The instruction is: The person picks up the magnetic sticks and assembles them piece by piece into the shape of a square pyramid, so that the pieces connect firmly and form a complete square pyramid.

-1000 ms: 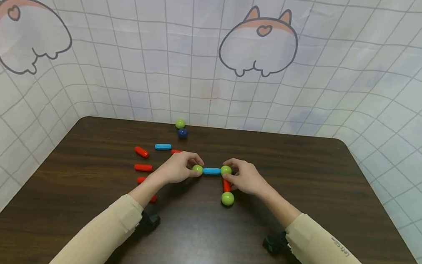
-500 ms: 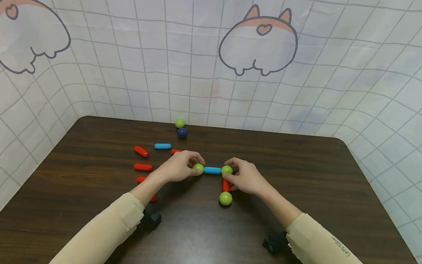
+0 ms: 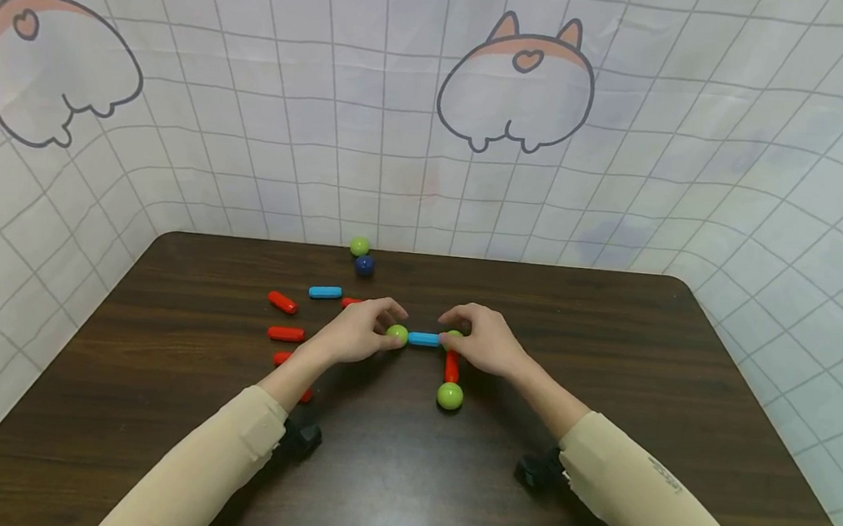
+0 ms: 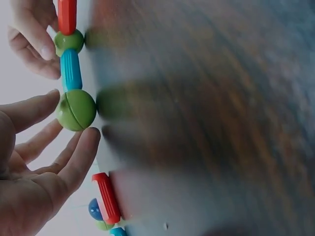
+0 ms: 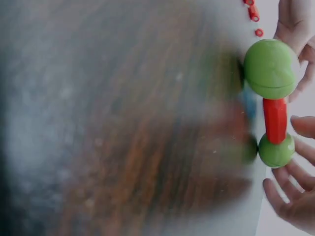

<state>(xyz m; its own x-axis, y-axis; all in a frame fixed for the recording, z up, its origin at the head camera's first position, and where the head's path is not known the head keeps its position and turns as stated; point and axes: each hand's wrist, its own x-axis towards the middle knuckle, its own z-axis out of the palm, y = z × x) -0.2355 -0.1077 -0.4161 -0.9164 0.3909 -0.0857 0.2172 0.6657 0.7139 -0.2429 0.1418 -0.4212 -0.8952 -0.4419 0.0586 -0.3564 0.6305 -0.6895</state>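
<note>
- Far left on the bench (image 3: 408,504), loose red rods (image 3: 286,334) lie scattered, some partly behind the left arm; a spare blue rod (image 3: 324,292) is near them.
- Farther back, a spare green ball (image 3: 359,247) sits just beside a navy ball (image 3: 364,265).
- The left hand (image 3: 357,332) has thumb and fingers curled round the left green ball (image 3: 397,334), a light grip about one ball wide. The ball looks hard, glossy and light, likely to roll or slip; opposite sides are the place to pinch.
- Next, the blue rod (image 3: 424,339) bridges this ball and the corner green ball (image 5: 276,150). It looks like stiff plastic; ridged sides should give fingertips purchase at mid-length.
- From the corner, the red rod (image 3: 452,368) runs toward the person, ending at the near green ball (image 3: 450,396). The joints are probably the weak points, so support both ends.
- The right hand (image 3: 488,341) is around the corner ball, its grip spread wider than the ball, with no firm hold visible.
</note>
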